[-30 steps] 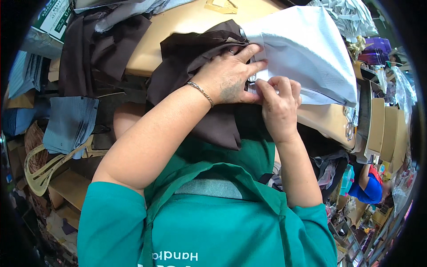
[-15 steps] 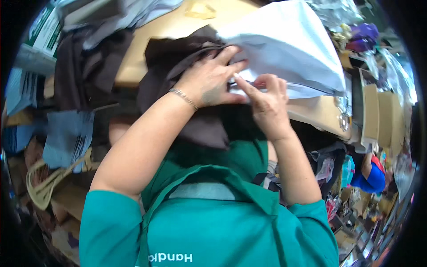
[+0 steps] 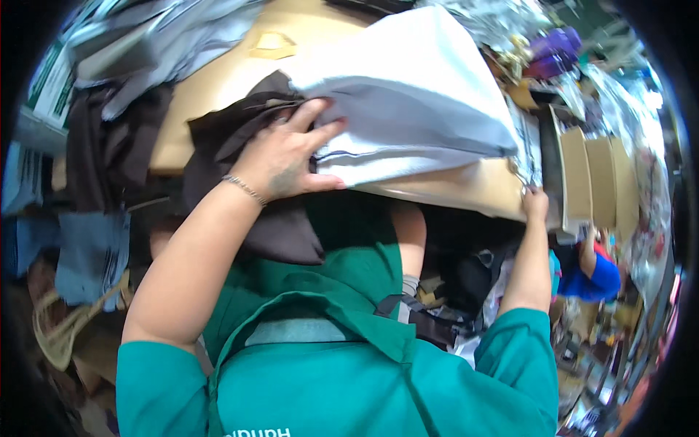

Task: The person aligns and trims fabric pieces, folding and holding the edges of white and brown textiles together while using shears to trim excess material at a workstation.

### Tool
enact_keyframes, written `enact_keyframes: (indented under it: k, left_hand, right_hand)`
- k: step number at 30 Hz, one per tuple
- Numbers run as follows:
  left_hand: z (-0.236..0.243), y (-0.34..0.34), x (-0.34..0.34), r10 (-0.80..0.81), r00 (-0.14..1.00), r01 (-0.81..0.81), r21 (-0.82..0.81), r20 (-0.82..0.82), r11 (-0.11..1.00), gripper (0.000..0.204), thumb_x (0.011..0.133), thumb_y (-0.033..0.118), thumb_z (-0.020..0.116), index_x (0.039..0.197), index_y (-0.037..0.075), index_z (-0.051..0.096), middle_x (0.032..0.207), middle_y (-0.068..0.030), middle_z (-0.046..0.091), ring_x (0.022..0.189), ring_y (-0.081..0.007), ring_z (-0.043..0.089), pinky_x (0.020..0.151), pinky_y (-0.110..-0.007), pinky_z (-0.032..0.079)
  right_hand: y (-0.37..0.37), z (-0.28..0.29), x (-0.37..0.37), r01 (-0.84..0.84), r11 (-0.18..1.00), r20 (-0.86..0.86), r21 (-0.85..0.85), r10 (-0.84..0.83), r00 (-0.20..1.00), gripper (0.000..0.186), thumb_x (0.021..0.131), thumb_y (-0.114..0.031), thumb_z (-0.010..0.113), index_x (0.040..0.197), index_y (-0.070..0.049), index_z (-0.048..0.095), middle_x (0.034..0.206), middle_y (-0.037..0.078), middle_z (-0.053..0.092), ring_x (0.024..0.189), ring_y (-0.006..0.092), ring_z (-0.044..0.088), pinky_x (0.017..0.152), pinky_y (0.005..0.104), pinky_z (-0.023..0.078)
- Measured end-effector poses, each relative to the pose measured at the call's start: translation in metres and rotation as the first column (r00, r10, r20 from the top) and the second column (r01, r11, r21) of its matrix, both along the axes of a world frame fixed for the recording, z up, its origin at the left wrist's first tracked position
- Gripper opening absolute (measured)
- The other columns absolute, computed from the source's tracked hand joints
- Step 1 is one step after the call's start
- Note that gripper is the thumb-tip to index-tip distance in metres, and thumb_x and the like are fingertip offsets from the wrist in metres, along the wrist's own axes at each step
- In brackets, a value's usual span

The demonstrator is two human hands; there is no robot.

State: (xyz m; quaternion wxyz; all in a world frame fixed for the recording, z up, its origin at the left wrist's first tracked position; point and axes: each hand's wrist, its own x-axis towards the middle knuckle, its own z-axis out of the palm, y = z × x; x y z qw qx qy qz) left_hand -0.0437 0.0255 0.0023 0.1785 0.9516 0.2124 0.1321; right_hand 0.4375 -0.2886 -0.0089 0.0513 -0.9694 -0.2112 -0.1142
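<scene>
Dark brown cloth (image 3: 226, 131) and white cloth (image 3: 408, 73), with a dark line along its lower fold, meet on the padded-looking tan table (image 3: 204, 80). My left hand (image 3: 287, 156) lies spread over their junction, fingers apart and pressing on both. My right hand (image 3: 535, 202) is at the table's right edge, fingers curled just below a silver metal tool (image 3: 518, 172) that looks like scissors; blur hides what they grip. My left forearm crosses above my green apron (image 3: 313, 364).
Folded grey and brown fabrics (image 3: 109, 138) lie at upper left, blue stacked pieces (image 3: 91, 255) below. Cardboard (image 3: 590, 178), plastic bags (image 3: 466, 18) and a purple item (image 3: 550, 54) crowd the right. A person in blue (image 3: 590, 273) is at lower right.
My right hand has left the white cloth and moved rightward to the table edge. My left hand and the cloths appear further left and slightly lower as the view shifts.
</scene>
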Motion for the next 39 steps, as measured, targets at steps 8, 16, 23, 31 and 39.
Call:
enact_keyframes:
  k: [8,16,23,31,39]
  left_hand:
    - [0.003,0.017,-0.014,-0.039,0.999,0.039,0.076,-0.006,0.996,0.071,0.069,0.057,0.065,0.126,0.019,0.048,0.134,-0.0096,0.035,0.101,-0.0375,0.055,0.086,-0.046,0.047]
    - [-0.001,0.016,-0.014,-0.05,0.998,0.049,0.042,0.029,0.998,0.073,0.068,0.057,0.065,0.128,0.02,0.045,0.134,-0.008,0.032,0.103,-0.0374,0.054,0.088,-0.047,0.046]
    - [-0.002,0.014,-0.014,-0.022,0.999,0.02,0.07,0.024,0.997,0.073,0.068,0.058,0.065,0.127,0.02,0.045,0.133,-0.0089,0.034,0.099,-0.0369,0.056,0.084,-0.046,0.048]
    - [-0.008,0.017,-0.013,-0.042,0.991,0.034,0.06,0.128,0.998,0.071,0.067,0.056,0.066,0.124,0.02,0.047,0.134,-0.0068,0.035,0.087,-0.0359,0.059,0.079,-0.045,0.051]
    - [-0.009,0.016,-0.015,-0.035,0.99,0.026,0.068,0.134,0.997,0.07,0.067,0.055,0.067,0.124,0.019,0.047,0.135,-0.0064,0.034,0.085,-0.0352,0.06,0.078,-0.044,0.052]
  right_hand:
    - [-0.017,0.04,-0.052,0.078,0.991,-0.629,-0.108,-0.129,0.767,0.022,0.083,-0.019,0.055,0.069,-0.002,0.06,0.054,0.011,0.056,0.049,0.0209,0.058,0.04,0.0326,0.042]
    - [-0.081,0.088,-0.199,0.296,0.655,-0.638,0.695,0.373,0.673,0.035,0.08,-0.038,0.066,0.081,-0.006,0.054,0.058,0.0,0.047,0.047,0.01,0.048,0.041,0.0244,0.037]
    - [0.077,0.198,-0.236,-0.812,0.53,-0.382,-0.246,0.717,0.583,0.07,0.04,-0.052,0.078,0.082,0.0,0.058,0.07,0.01,0.053,0.063,0.0277,0.051,0.06,0.0353,0.04]
    - [0.141,0.199,-0.226,-0.84,0.47,-0.467,-0.271,0.699,0.542,0.066,0.039,-0.045,0.083,0.075,0.004,0.059,0.063,0.013,0.051,0.056,0.0284,0.052,0.053,0.0363,0.04]
    - [0.144,0.199,-0.232,-0.839,0.453,-0.488,-0.302,0.683,0.544,0.065,0.041,-0.046,0.083,0.073,0.004,0.058,0.061,0.014,0.049,0.057,0.0306,0.05,0.054,0.0376,0.04]
